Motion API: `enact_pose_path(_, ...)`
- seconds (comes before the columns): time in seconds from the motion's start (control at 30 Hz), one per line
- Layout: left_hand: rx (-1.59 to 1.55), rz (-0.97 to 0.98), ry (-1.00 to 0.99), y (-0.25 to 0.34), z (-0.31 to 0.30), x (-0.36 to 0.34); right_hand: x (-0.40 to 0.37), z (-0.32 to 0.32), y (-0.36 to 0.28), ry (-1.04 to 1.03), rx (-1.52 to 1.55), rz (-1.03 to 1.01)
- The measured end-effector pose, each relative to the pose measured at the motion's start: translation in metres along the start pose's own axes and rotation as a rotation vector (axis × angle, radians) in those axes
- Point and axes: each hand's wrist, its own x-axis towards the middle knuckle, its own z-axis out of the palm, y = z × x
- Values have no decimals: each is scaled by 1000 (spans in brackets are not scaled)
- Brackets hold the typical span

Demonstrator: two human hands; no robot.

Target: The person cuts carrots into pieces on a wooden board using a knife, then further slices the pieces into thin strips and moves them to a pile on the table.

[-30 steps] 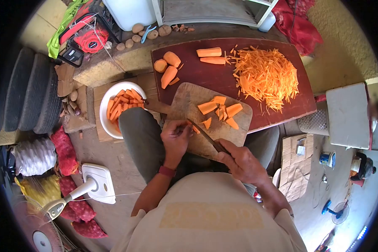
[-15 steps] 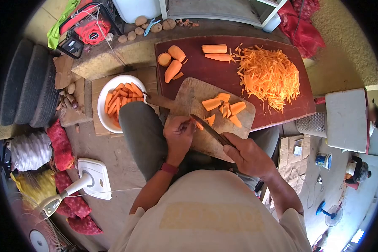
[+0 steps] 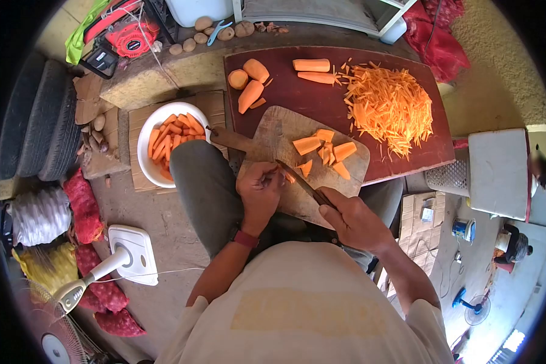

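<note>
A wooden cutting board [image 3: 282, 130] lies over the near edge of the dark red table [image 3: 376, 176], with several cut carrot pieces [image 3: 306, 145] on it. My right hand [image 3: 353, 219] is wrapped round the handle of a knife [image 3: 303, 182], whose blade points up and left. At the board's lower left, my left hand [image 3: 262, 189] has its fingers curled close to the knife tip. A small orange piece shows beside those fingers; whether they grip it is unclear. Shredded carrot [image 3: 391, 109] is heaped on the table's right part. Larger carrot chunks [image 3: 250, 96] sit at its left.
A white bowl of carrots [image 3: 144, 145] stands left of my knee on cardboard. Further left are tires [image 3: 39, 121], net sacks [image 3: 84, 206] and a fan base [image 3: 133, 255]. A white box [image 3: 497, 175] stands at right; a person [image 3: 515, 246] sits beyond it.
The whole view has shifted slightly. My hands and the knife keep nearly the same pose over the board, with the blade still near my left fingers.
</note>
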Motion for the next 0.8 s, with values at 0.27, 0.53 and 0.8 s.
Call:
enact_pose_path(0.27,81,35,18,5,2,0,-1,17,20,26,48,-26)
enact_pose_path(0.53,72,50,-3,2,-7,-1,-12,24,40,93,291,97)
enact_pose_path(0.8,37,-67,-30,-2,-9,1,-21,24,28,175,255,-61)
